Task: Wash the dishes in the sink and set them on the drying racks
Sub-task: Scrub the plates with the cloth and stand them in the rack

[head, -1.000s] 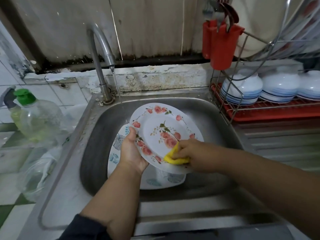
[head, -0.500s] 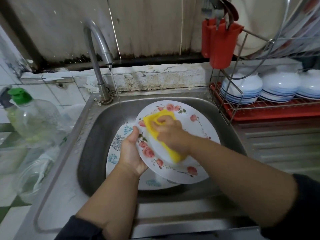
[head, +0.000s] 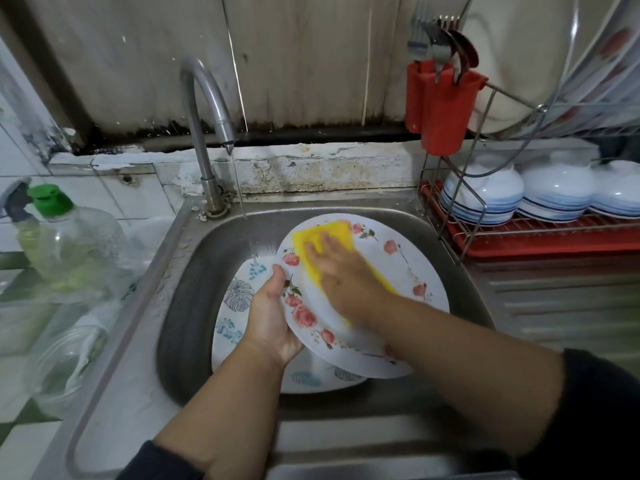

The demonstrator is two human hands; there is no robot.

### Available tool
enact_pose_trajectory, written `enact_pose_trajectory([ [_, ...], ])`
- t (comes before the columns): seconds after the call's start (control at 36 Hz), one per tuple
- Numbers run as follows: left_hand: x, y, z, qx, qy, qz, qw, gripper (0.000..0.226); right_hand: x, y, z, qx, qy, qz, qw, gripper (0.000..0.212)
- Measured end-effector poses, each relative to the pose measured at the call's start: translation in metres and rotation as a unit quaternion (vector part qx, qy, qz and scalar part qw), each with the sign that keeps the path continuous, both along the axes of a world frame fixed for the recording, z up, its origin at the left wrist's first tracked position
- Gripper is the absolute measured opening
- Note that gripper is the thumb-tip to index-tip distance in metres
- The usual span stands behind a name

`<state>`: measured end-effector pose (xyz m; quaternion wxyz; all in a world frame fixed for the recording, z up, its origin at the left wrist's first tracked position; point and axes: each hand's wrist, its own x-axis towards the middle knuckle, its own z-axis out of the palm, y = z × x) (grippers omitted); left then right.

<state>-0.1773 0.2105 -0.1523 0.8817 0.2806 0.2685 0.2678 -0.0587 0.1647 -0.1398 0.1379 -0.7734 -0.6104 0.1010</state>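
Observation:
A white plate with pink roses [head: 405,268] is held tilted over the steel sink [head: 194,271]. My left hand [head: 270,317] grips its left rim, thumb on the face. My right hand [head: 341,271] presses a yellow sponge [head: 329,237] flat against the plate's upper part, fingers spread straight. Under it, in the basin, lies a second white plate with blue leaf prints [head: 239,299]. A thin stream runs from the tap [head: 207,109] onto the plates' left side.
A drying rack with a red tray [head: 540,244] stands right of the sink, holding upturned blue-banded bowls [head: 485,192] and a red cutlery cup [head: 443,105]. A green-capped soap bottle [head: 65,237] and clear plastic containers [head: 62,358] sit on the left counter.
My right hand has swept the sponge from the plate's lower edge up across its face to the top. The plate has tilted and shifted a little right; my left hand keeps its grip.

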Motion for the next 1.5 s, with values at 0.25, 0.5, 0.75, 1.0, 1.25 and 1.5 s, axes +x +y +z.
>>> enact_pose_trajectory([
  [0.25, 0.002, 0.007, 0.012, -0.02, -0.027, 0.057, 0.998, 0.05, 0.081, -0.068, 0.026, -0.178, -0.105, 0.31, 0.928, 0.102],
  [0.5, 0.017, -0.027, 0.043, -0.021, -0.075, 0.099, 0.992, 0.05, 0.085, -0.101, 0.024, 0.093, -0.207, 0.233, 0.946, 0.066],
  [0.75, 0.013, -0.041, 0.083, 0.043, -0.075, 0.052, 0.995, 0.051, 0.04, -0.108, 0.052, 0.111, -0.068, 0.197, 0.972, 0.071],
  [1.0, 0.039, -0.08, 0.09, 0.053, -0.021, 0.103, 0.993, 0.036, 0.036, -0.115, 0.064, 0.127, -0.057, 0.108, 0.984, 0.075],
  [1.25, 0.006, -0.036, 0.119, 0.064, -0.049, 0.063, 0.995, 0.037, 0.058, -0.144, 0.091, 0.081, -0.134, 0.209, 0.965, 0.068],
  [1.5, 0.023, -0.077, 0.123, 0.126, -0.047, 0.085, 0.987, 0.026, 0.017, -0.128, 0.097, 0.175, -0.09, 0.135, 0.971, 0.077],
])
